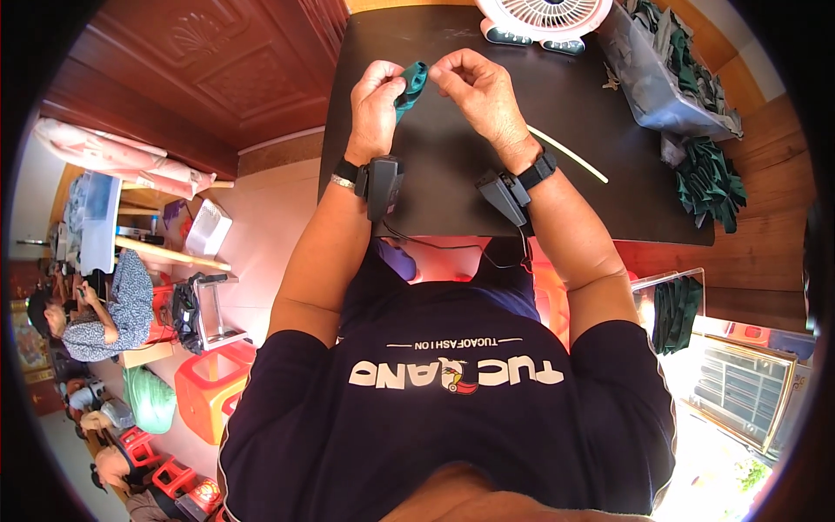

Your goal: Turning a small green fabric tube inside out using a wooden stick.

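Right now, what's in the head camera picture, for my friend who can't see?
A person's left hand holds a green cloth piece above a black table, the right hand close beside it. Beyond are a fan and a clear bin of fabric pieces.

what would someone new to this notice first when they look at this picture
Probably the two hands near the top centre: the left hand pinches a small dark green cloth piece above the black table, with the right hand close beside it. Next, likely the pink-and-white fan at the table's far edge, and the clear plastic bin heaped with green and grey cloth at upper right.
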Tool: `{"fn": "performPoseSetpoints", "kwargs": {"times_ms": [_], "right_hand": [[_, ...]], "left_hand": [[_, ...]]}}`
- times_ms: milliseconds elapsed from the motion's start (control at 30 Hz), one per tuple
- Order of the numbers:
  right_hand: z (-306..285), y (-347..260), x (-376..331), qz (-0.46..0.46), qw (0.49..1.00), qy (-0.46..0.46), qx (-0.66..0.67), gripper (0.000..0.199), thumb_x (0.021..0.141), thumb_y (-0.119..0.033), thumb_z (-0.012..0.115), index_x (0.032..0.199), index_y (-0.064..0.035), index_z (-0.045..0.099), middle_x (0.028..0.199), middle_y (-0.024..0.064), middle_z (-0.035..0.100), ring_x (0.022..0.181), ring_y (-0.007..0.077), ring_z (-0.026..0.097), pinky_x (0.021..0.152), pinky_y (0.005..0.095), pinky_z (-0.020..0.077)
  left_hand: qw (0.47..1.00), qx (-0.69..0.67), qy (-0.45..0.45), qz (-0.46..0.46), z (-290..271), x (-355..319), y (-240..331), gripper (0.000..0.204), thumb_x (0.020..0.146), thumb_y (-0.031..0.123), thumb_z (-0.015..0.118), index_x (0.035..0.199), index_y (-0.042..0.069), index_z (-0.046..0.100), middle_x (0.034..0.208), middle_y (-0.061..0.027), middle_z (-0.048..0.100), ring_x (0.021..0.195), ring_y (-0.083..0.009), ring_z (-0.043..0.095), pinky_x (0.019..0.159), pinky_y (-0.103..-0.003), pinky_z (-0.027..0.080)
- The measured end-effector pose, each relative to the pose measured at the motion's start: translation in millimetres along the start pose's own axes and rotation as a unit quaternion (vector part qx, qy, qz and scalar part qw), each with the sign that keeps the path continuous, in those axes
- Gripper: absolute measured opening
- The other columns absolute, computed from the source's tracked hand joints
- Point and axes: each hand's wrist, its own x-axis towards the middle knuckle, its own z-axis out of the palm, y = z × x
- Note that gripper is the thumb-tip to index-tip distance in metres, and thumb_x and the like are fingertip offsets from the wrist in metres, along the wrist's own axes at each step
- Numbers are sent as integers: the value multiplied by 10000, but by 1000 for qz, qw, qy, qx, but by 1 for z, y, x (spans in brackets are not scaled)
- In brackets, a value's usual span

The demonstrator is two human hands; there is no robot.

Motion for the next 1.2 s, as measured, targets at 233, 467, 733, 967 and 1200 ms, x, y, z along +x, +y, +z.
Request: {"fn": "performPoseSetpoints", "kwargs": {"times_ms": [233, 467, 733, 967, 1200], "right_hand": [[-3, -5, 0, 110, 987, -59, 101, 187, 856, -206, 616, 849, -19, 621, 697, 21, 617, 638, 85, 572, 616, 224, 473], [-11, -12, 5, 10, 974, 57, 218, 137, 872, -156, 581, 816, -33, 602, 712, 9, 595, 633, 92, 563, 642, 232, 476], [5, -12, -6, -122, 985, -5, -118, 120, 857, -135, 626, 855, -17, 604, 731, -1, 599, 666, 57, 533, 625, 213, 458], [4, -16, -9, -198, 960, -41, -195, 74, 827, -97, 615, 826, -27, 591, 765, 66, 627, 669, 162, 611, 624, 274, 488], [7, -13, -9, -206, 947, -40, -243, 60, 804, -89, 603, 805, -35, 576, 750, 85, 621, 680, 240, 630, 613, 315, 496]], "left_hand": [[995, 63, -17, 73, 4, -5, -1, 59, 812, 39, 496, 837, -8, 522, 766, 10, 478, 720, -65, 420, 658, -217, 385], [999, 19, 12, 38, -2, 0, -4, 85, 832, 82, 477, 804, 19, 527, 780, -29, 550, 722, -119, 539, 685, -243, 410], [982, 170, 0, 88, 7, -7, 0, 212, 853, 202, 555, 819, 1, 498, 692, -46, 507, 678, -114, 458, 624, -276, 398], [979, 184, -55, 61, -7, 4, -20, 107, 781, 85, 518, 799, -20, 509, 697, -51, 513, 682, -115, 473, 623, -275, 405], [999, 40, 16, -15, 8, -4, -3, 119, 780, 39, 485, 836, -6, 579, 741, -23, 565, 710, -99, 502, 653, -258, 408]]}}
